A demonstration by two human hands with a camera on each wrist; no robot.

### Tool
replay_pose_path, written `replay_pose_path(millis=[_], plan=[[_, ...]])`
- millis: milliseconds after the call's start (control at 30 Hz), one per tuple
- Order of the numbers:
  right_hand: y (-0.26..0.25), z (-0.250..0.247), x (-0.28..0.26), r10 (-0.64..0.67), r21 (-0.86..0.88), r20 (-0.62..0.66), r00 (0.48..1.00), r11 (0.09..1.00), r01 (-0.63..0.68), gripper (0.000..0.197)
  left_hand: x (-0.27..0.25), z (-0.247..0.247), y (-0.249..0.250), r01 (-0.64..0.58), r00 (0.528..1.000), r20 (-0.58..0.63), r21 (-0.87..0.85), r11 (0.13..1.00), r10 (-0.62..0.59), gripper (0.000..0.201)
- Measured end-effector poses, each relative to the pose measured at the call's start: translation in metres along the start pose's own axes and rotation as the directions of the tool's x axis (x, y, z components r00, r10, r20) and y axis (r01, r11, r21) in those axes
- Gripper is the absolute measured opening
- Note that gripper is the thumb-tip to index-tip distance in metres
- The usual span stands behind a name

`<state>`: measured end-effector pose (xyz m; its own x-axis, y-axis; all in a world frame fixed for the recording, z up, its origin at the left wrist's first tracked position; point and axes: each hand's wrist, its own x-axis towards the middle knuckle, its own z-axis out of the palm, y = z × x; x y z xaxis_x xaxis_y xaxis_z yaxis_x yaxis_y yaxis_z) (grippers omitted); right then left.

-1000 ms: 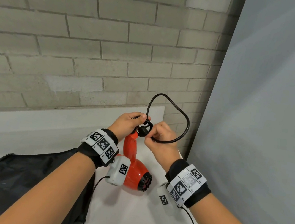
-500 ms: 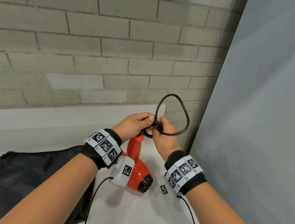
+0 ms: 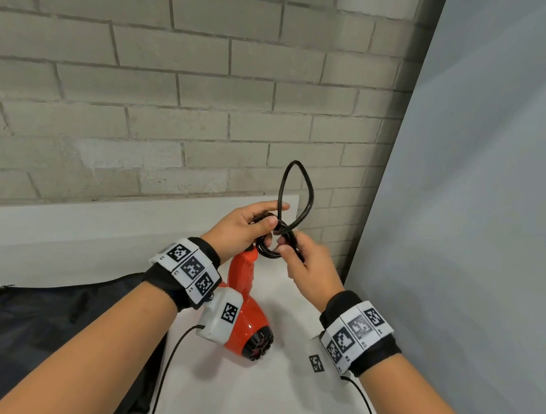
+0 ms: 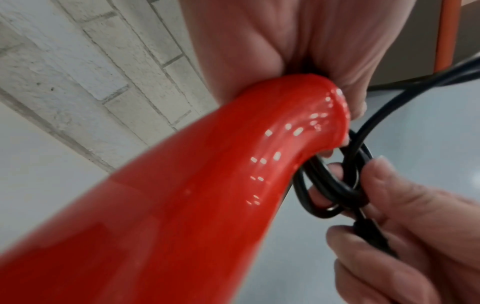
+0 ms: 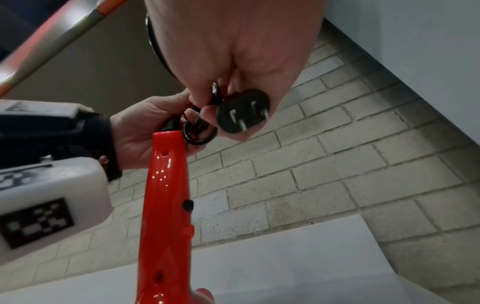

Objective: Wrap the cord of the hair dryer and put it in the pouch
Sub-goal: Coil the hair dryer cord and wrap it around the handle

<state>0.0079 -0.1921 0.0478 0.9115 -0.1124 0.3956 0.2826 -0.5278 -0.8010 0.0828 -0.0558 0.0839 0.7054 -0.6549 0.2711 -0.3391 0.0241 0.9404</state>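
Observation:
A red hair dryer is held upright, handle up, nozzle end down over the white table. My left hand grips the top of the handle and the black cord coils there. My right hand pinches the black plug, prongs showing, against the coils. A tall narrow loop of cord stands up above both hands. The black pouch lies flat on the table at lower left.
A grey brick wall stands behind the table with a white ledge along it. A grey panel closes off the right side. Thin black wrist-camera cables hang from both wrists.
The cord loop has shrunk from a wide loop leaning right to a tall narrow one above the hands. My right hand has shifted slightly right and lower, still holding the plug end.

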Motion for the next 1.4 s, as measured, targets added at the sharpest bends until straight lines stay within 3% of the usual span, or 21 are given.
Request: replay_pose_path(millis=[200, 300, 367, 400, 467, 533, 667, 800, 933, 1000, 1133, 1200, 1300, 1400], plan=[[-0.002, 0.003, -0.002, 0.014, 0.076, -0.043, 0.999, 0.997, -0.011, 0.018, 0.001, 0.002, 0.002, 0.004, 1.0, 0.008, -0.049, 0.999, -0.003, 0.028], [0.015, -0.004, -0.008, 0.008, -0.105, 0.037, 0.999, 0.995, -0.004, 0.023, 0.002, 0.0, -0.002, 0.016, 1.0, -0.012, -0.09, 0.996, -0.017, 0.029], [0.041, -0.011, -0.014, 0.121, -0.256, 0.092, 0.988, 0.962, -0.094, 0.025, 0.003, -0.005, -0.003, 0.015, 0.998, -0.056, -0.12, 0.993, -0.022, 0.026], [0.056, -0.015, -0.019, 0.241, -0.326, 0.134, 0.961, 0.927, -0.187, 0.026, 0.002, -0.008, -0.004, 0.012, 0.997, -0.078, -0.131, 0.991, -0.022, 0.027], [0.083, -0.018, -0.03, 0.492, -0.419, 0.226, 0.841, 0.828, -0.372, 0.027, 0.002, -0.012, -0.005, 0.006, 0.994, -0.104, -0.127, 0.992, -0.02, 0.029], [0.092, -0.017, -0.037, 0.577, -0.446, 0.282, 0.766, 0.786, -0.428, 0.025, 0.002, -0.013, -0.006, 0.009, 0.996, -0.09, -0.121, 0.993, -0.02, 0.03], [0.08, -0.009, -0.027, 0.492, -0.537, 0.3, 0.818, 0.795, -0.281, 0.032, 0.003, -0.006, -0.004, 0.027, 0.999, -0.043, -0.127, 0.992, -0.033, 0.026], [0.041, 0.002, -0.009, 0.25, -0.233, 0.27, 0.93, 0.954, -0.189, 0.045, 0.004, 0.0, -0.003, 0.016, 1.0, -0.021, -0.076, 0.997, -0.018, 0.023], [0.025, 0.011, 0.002, 0.121, -0.031, 0.191, 0.974, 0.993, -0.117, 0.02, 0.005, 0.0, -0.004, 0.016, 0.999, -0.044, -0.069, 0.997, -0.02, 0.024], [0.029, 0.012, 0.003, 0.15, -0.009, 0.128, 0.98, 0.989, -0.151, 0.014, 0.004, 0.0, -0.003, 0.018, 1.0, -0.024, -0.084, 0.996, -0.021, 0.023], [0.039, 0.004, 0.006, 0.259, -0.217, 0.106, 0.96, 0.948, -0.232, 0.016, 0.003, 0.001, -0.003, 0.036, 0.999, -0.005, -0.086, 0.996, -0.037, 0.022], [0.037, -0.001, 0.01, 0.294, -0.24, 0.088, 0.952, 0.934, -0.266, 0.016, 0.003, 0.002, -0.003, 0.04, 0.999, -0.016, -0.086, 0.995, -0.041, 0.017], [0.028, -0.008, 0.016, 0.178, -0.21, 0.181, 0.967, 0.968, -0.139, 0.029, 0.004, 0.003, -0.003, 0.036, 0.999, -0.018, -0.026, 0.999, -0.037, 0.012], [0.017, -0.01, 0.02, 0.101, -0.204, 0.201, 0.974, 0.977, -0.059, 0.02, 0.006, 0.002, -0.003, 0.05, 0.998, -0.028, 0.028, 0.998, -0.049, 0.018]])
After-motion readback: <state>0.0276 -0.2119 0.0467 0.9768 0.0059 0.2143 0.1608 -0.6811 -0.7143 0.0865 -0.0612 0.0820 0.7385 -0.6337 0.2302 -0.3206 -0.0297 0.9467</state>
